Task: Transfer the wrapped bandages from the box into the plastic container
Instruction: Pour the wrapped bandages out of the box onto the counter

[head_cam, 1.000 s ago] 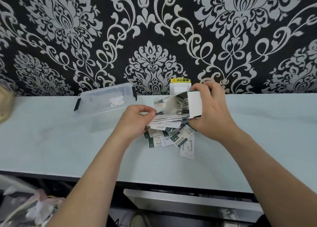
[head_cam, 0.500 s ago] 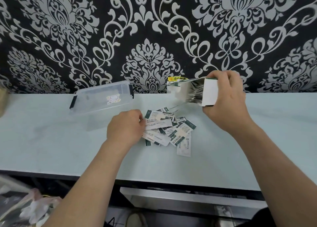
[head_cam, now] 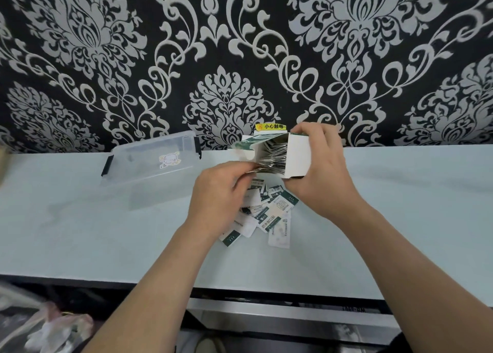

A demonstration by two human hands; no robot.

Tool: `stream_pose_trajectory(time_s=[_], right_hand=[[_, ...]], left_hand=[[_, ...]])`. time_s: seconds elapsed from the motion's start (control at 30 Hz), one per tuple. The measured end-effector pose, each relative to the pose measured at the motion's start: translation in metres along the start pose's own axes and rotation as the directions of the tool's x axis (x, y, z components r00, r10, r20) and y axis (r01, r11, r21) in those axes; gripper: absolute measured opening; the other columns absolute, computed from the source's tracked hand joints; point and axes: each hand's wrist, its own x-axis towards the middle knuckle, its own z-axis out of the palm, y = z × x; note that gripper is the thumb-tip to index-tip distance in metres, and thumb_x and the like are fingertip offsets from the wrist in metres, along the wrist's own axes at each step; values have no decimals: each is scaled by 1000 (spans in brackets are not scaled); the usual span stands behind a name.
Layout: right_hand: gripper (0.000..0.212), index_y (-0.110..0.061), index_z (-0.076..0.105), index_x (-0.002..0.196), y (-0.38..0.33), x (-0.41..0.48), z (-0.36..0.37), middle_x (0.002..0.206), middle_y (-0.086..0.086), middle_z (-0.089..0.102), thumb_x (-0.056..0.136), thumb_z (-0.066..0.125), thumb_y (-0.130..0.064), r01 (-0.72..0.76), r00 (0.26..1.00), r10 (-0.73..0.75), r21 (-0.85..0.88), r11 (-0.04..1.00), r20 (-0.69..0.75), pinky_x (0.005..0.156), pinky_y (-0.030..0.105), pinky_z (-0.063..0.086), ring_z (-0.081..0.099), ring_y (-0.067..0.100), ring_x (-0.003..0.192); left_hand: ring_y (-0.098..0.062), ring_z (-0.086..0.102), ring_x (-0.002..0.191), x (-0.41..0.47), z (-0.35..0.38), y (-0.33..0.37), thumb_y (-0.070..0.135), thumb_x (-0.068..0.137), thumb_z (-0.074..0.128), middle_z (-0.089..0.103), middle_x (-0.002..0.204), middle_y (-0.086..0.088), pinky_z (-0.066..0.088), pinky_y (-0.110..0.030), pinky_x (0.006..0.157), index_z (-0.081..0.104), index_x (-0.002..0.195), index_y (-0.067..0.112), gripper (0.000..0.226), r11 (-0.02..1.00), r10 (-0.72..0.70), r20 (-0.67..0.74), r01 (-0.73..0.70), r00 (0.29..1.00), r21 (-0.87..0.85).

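My right hand (head_cam: 324, 176) grips a white and green cardboard box (head_cam: 296, 157), held on its side above the counter with its open end facing left. Several wrapped bandages (head_cam: 273, 157) are packed inside. My left hand (head_cam: 221, 192) reaches to the box mouth, its fingertips pinching the lowest bandages there. Under both hands a loose pile of white and green wrapped bandages (head_cam: 277, 214) lies on the counter. The clear plastic container (head_cam: 152, 160), with black latches and a small sticker, stands to the left by the wall, its lid on.
The pale counter (head_cam: 80, 232) ends in a dark front edge near me, with a metal drawer front (head_cam: 293, 323) below. A yellow warning label (head_cam: 270, 126) marks a socket behind the box. Plastic bags (head_cam: 40, 328) lie low at the left. Patterned wall behind.
My right hand brought the box back down from its raised position. My left hand left the pile on the counter and rose to the box mouth, taking hold of bandages there.
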Motion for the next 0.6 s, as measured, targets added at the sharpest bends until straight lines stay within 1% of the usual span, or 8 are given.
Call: stream_pose_trajectory(time_s=[0.1, 0.2, 0.23, 0.3, 0.33, 0.43, 0.5, 0.6], right_hand=[[75, -24, 44, 125, 1, 1, 1, 123, 1, 39, 60, 81, -11, -29, 999, 28, 46, 999, 20, 92, 46, 44, 40, 20, 114], [76, -23, 43, 126, 2, 4, 1, 121, -2, 38, 63, 83, -12, -84, 995, 79, 85, 993, 55, 90, 27, 37, 39, 15, 112], [76, -22, 43, 127, 2, 6, 0, 119, -4, 37, 64, 84, -11, -104, 993, 98, 100, 989, 68, 88, 21, 34, 38, 13, 111], [75, -23, 42, 127, 2, 7, 0, 116, -7, 35, 65, 84, -11, -135, 989, 126, 117, 984, 79, 85, 11, 31, 37, 11, 109], [75, -24, 42, 126, 2, 8, 0, 116, -8, 34, 65, 84, -11, -144, 988, 136, 113, 983, 74, 86, 11, 31, 37, 10, 109], [73, -26, 43, 126, 4, 9, -1, 117, -9, 34, 66, 83, -11, -170, 985, 168, 59, 984, 28, 92, 25, 36, 40, 15, 113], [73, -27, 43, 126, 6, 11, -2, 117, -8, 34, 66, 82, -11, -195, 981, 196, 36, 980, -9, 91, 29, 38, 40, 14, 113], [74, -28, 42, 126, 7, 13, -3, 117, -7, 33, 66, 81, -11, -226, 972, 227, 36, 974, -51, 92, 34, 42, 39, 14, 112]], left_hand=[[-6, 62, 78, 3, -5, -6, 15, 90, 64, 73, 83, 11, 49, -27, 75, 77, 98, 23, 17, 997, -44, -49, 41, 998, -58], [6, 58, 68, 5, -14, -10, 13, 90, 64, 66, 73, 24, 45, -13, 66, 76, 98, 25, 19, 982, -131, -67, 120, 989, -145], [6, 56, 65, 6, -18, -10, 13, 90, 64, 65, 70, 24, 43, -12, 63, 75, 94, 30, 20, 973, -165, -72, 150, 984, -177], [2, 57, 65, 8, -26, -14, 10, 90, 64, 67, 72, 19, 45, -15, 63, 70, 83, 38, 29, 946, -238, -80, 212, 968, -245], [-1, 60, 67, 8, -30, -16, 8, 90, 63, 69, 74, 15, 47, -17, 64, 68, 81, 37, 31, 923, -281, -66, 251, 957, -293], [1, 64, 62, 6, -40, -21, -1, 91, 59, 73, 71, 12, 50, -15, 58, 69, 83, 30, 33, 820, -401, 74, 393, 913, -417], [-1, 65, 61, 4, -43, -26, -3, 90, 58, 73, 70, 11, 51, -17, 58, 70, 82, 26, 33, 781, -449, 152, 469, 881, -412], [-14, 66, 74, 2, -45, -35, -2, 90, 58, 76, 82, 2, 50, -25, 68, 73, 83, 23, 31, 772, -493, 229, 544, 839, -328]])
